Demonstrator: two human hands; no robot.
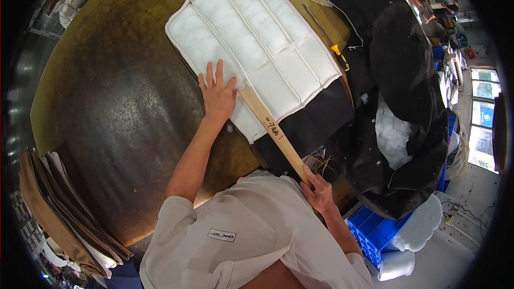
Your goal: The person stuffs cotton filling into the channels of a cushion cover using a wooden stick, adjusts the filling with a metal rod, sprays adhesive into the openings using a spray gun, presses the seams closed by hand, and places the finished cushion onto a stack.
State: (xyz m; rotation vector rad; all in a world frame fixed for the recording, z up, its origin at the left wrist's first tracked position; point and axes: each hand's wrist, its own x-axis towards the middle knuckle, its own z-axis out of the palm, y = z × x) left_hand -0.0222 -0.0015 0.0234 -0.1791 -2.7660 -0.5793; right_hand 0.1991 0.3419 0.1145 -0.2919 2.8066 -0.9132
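A white quilted cushion panel (257,43) with corded seams lies on the table, its long channels puffed at the far end and flatter nearer me. My left hand (218,95) rests on its left edge, fingers spread. A tuft of white fluff (241,81) shows beside the thumb. My right hand (319,190) is closed around the near end of a flat wooden stick (274,130) with dark handwriting. That stick slants over the panel's near edge, its far end by my left thumb; whether the tip is inside a channel I cannot tell.
A large black cloth bag (399,69) holding loose white stuffing (392,135) sits to the right. A yellow-handled screwdriver (335,49) lies beside the panel. Stacked brown and white fabric pieces (69,208) stand at lower left; a blue crate (372,230) is at lower right.
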